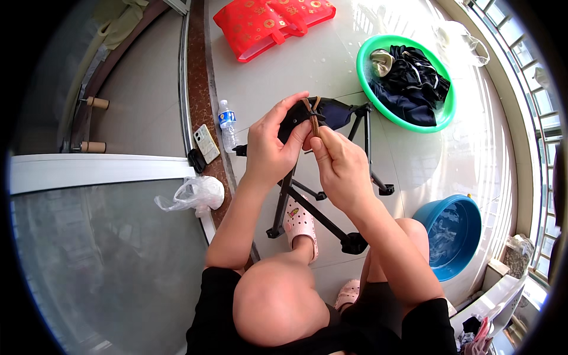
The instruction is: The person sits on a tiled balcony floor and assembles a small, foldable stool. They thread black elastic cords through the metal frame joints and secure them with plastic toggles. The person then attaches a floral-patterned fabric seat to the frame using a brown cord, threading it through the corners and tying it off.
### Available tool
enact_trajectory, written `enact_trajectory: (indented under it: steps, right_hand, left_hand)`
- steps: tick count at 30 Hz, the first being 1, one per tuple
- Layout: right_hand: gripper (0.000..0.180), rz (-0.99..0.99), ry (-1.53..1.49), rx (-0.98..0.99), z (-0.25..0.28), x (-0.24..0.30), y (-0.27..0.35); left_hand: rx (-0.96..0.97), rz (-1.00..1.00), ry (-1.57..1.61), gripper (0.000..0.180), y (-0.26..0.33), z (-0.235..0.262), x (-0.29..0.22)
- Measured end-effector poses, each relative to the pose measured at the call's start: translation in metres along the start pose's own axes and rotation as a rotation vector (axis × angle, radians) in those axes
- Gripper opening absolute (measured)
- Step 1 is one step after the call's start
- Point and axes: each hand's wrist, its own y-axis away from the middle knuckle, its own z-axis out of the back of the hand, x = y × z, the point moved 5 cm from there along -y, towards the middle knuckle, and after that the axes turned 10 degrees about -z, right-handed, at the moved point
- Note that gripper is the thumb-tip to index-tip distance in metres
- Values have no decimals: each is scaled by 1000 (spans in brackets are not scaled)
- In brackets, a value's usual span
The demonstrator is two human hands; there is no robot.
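A narrow brown strap [314,123], doubled into a loop, is held up before me, above a black folding stool [337,113] with a fabric seat and thin black legs. My right hand [342,163] pinches the strap's lower part between thumb and fingers. My left hand [269,142] is closed round the strap from the other side. Its thumb tip meets the right fingers, and its forefinger reaches up by the top of the loop. A small dark piece crosses the strap near the top; its kind I cannot make out. The left fingers' far side is hidden.
A green basin [452,109] with dark clothes and a red bag [242,44] lie beyond the stool. At right stands a blue tub [476,236] with water. Left are a water bottle [227,127], a phone [206,144] and a plastic bag [198,192] by the door track.
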Motion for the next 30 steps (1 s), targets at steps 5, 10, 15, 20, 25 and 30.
enact_trajectory:
  steps: [5,10,15,20,25,30]
  right_hand:
    - [23,1,-18,28,-29,-24,3]
    - [24,-12,-7,39,-47,-49,1]
    - [20,-38,-42,58,-59,-62,9]
    - [22,-50,44,101,-71,-86,17]
    - [15,-86,244,89,-82,-90,22]
    - [6,-129,365,108,-90,-90,26]
  left_hand:
    - [-45,-96,-1,37,17,-8,37]
    - [87,-181,-79,41,23,-17,58]
    - [50,-36,-5,36,43,-25,88]
    - [20,62,160,31,60,-40,113]
    - [70,177,307,32,58,-40,113]
    - [11,62,-104,27,60,-22,93]
